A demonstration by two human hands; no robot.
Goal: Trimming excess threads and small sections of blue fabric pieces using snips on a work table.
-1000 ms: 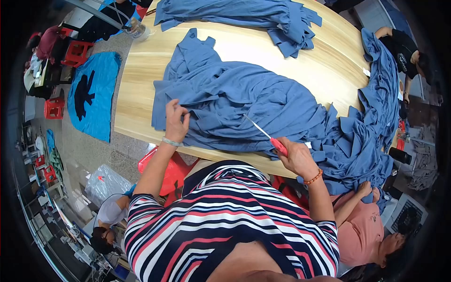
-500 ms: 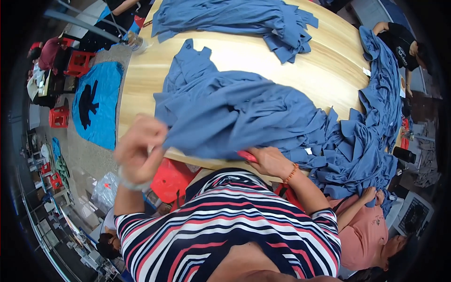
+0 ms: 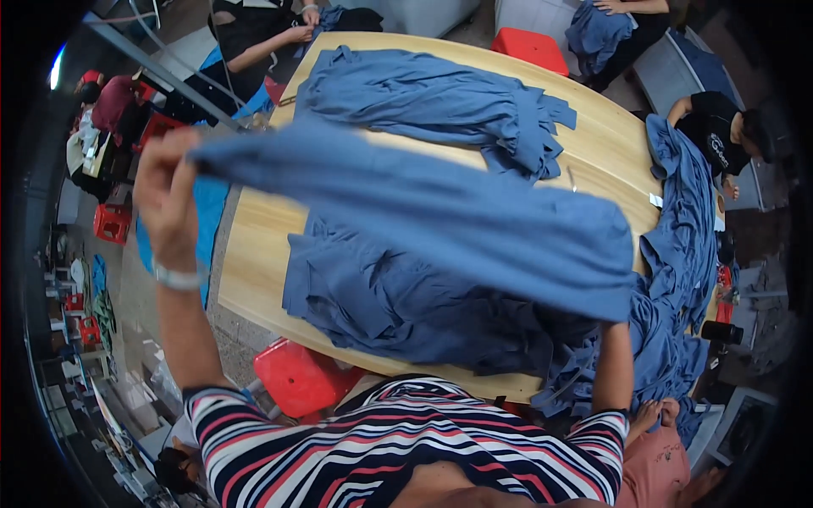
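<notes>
My left hand (image 3: 169, 190) is raised at the left, its fingers closed on one end of a blue garment (image 3: 423, 207). The garment is stretched across the air above the table, blurred by motion, and its far right end drapes over my right hand. Only my right forearm (image 3: 615, 364) shows below the cloth; the fingers and anything in them are hidden. Beneath the raised piece, more blue garments (image 3: 398, 296) lie in a loose heap at the near side of the wooden table (image 3: 254, 262).
A second blue pile (image 3: 415, 93) lies across the table's far side. More blue cloth (image 3: 686, 212) runs along the right edge. Red stools (image 3: 296, 377) stand near my left and beyond the table (image 3: 531, 51). Co-workers sit or stand around, one close at my right (image 3: 656, 466).
My left hand has moved up and left, lifting the garment off the heap into a stretched span. My right hand, which held a red-handled tool, is now covered. The view has tilted up.
</notes>
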